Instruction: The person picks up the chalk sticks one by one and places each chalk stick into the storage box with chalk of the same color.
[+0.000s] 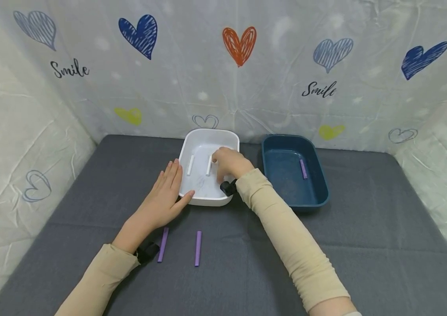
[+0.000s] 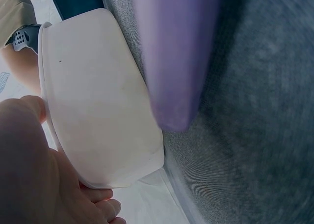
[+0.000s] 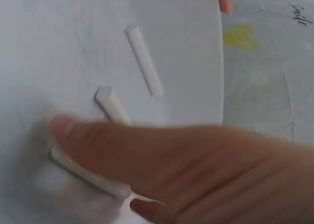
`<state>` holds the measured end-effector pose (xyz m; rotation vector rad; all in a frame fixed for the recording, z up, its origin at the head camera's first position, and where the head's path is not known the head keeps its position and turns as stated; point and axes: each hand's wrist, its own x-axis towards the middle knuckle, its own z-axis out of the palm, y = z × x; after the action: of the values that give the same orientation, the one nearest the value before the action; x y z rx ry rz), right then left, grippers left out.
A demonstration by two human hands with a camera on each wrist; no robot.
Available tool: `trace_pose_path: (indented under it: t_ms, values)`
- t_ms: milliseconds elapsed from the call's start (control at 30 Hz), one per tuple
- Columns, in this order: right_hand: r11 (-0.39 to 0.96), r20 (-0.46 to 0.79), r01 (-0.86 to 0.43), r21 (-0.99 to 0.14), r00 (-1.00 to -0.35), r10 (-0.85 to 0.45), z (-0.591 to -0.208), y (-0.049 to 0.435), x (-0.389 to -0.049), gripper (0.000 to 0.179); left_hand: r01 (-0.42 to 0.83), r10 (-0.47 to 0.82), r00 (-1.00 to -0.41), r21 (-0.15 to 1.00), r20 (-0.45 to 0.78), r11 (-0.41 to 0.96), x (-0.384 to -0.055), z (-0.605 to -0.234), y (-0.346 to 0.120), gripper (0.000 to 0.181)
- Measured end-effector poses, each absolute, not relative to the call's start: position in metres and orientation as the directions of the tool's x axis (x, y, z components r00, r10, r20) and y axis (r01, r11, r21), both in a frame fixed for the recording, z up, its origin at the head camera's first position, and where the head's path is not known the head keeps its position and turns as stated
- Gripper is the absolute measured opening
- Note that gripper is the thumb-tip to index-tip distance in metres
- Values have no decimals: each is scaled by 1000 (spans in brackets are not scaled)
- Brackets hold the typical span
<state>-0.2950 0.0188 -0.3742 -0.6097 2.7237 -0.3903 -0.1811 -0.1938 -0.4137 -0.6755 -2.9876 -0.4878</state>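
A white tray (image 1: 211,202) holds several short white sticks that look like chalk. One white stick (image 1: 190,165) lies at the left, and a second white stick (image 1: 209,166) is beside it. Reaching into the tray, my right hand (image 1: 231,162) has its thumb bent over a third white stick (image 3: 88,175) and pinches it low over the bottom. Part of that stick is hidden by the thumb. My left hand (image 1: 164,197) rests along the tray's left side, fingers straight against the wall and thumb at the front left corner.
To the right stands a dark blue tray (image 1: 294,205) with a purple stick (image 1: 303,169) in it. Two more purple sticks lie on the grey cloth in front, one purple stick (image 1: 198,248) and another purple stick (image 1: 162,245) by the left wrist. A printed curtain (image 1: 191,87) hangs behind.
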Motion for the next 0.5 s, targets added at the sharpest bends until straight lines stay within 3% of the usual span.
trace_pose_path:
  t_ms: [167, 500]
  values:
    - [833, -251, -332, -443, -846, -471, -368, 21, -295, 61, 426, 413, -904, 292, 107, 856, -180, -414, -194, 83]
    - [819, -235, -341, -461, -843, -483, -356, 25, -290, 57, 433, 417, -901, 289, 117, 854, -181, -416, -195, 83]
